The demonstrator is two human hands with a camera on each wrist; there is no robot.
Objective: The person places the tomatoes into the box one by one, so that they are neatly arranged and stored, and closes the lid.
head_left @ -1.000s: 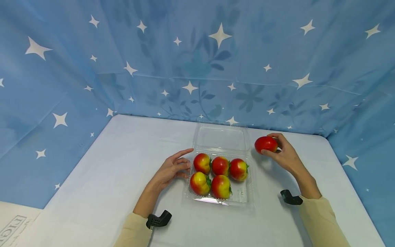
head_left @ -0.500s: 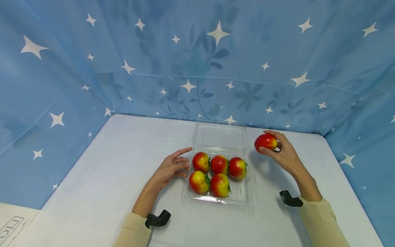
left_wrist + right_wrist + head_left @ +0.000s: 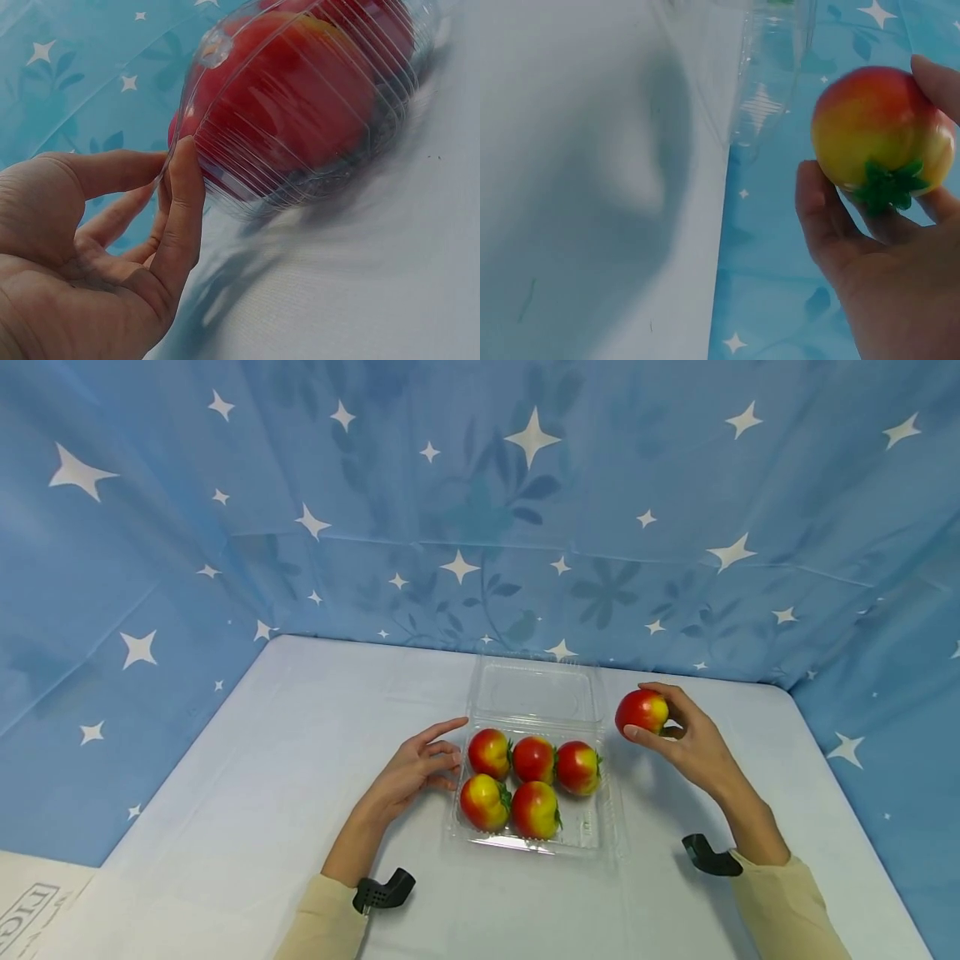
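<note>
My right hand [image 3: 699, 745] grips a red and yellow tomato-like fruit [image 3: 640, 713] to the right of a clear plastic clamshell box [image 3: 582, 828]. In the right wrist view, this fruit [image 3: 881, 127] shows its green leafy top, with fingers and thumb around its sides. Several similar fruits [image 3: 533, 760] sit in two rows inside the box, the far row fuller than the near one. At the box's left side is my left hand [image 3: 408, 774]; the left wrist view shows its thumb and a finger pinching the thin plastic rim [image 3: 174, 139].
The box's lid [image 3: 536, 691] lies folded back toward the far edge of the white-covered table [image 3: 247, 793]. A blue star-patterned curtain [image 3: 360, 568] encloses the back and sides. Printed cardboard [image 3: 37, 902] shows at the lower left.
In my right hand the fruit has turned, showing more yellow now than a second ago. The right forearm has shifted slightly; the left hand keeps its place at the box.
</note>
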